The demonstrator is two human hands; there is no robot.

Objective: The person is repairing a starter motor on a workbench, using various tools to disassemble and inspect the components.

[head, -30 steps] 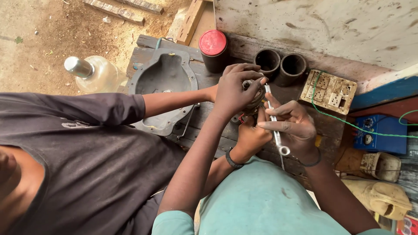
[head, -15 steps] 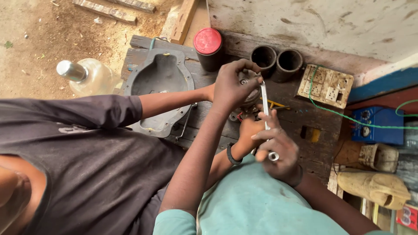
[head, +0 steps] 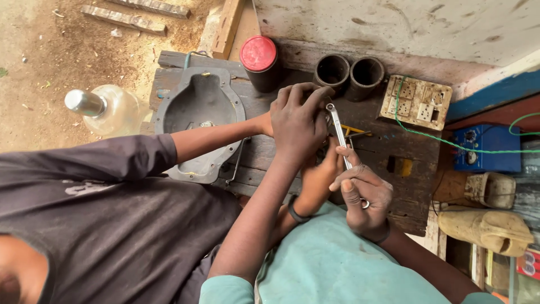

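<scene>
Your left hand [head: 298,126] pressed down over a small part on the dark wooden bench [head: 416,186], hiding it. Your right hand [head: 363,194] gripped a slim metal spanner [head: 339,134], its head beside your left fingers. A co-worker's hand [head: 320,177] reached in between. A grey metal casing [head: 197,121] lay just left.

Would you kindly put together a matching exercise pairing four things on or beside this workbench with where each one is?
Things:
1. wrench
2. red-lidded jar
3. glass bottle
4. blue box

Places:
A. on the ground to the left of the bench
B. held in the right hand
C. at the right edge, with a green wire across it
D. at the back of the bench, left of the two dark cylinders

Pairs: 1-B, 2-D, 3-A, 4-C
</scene>
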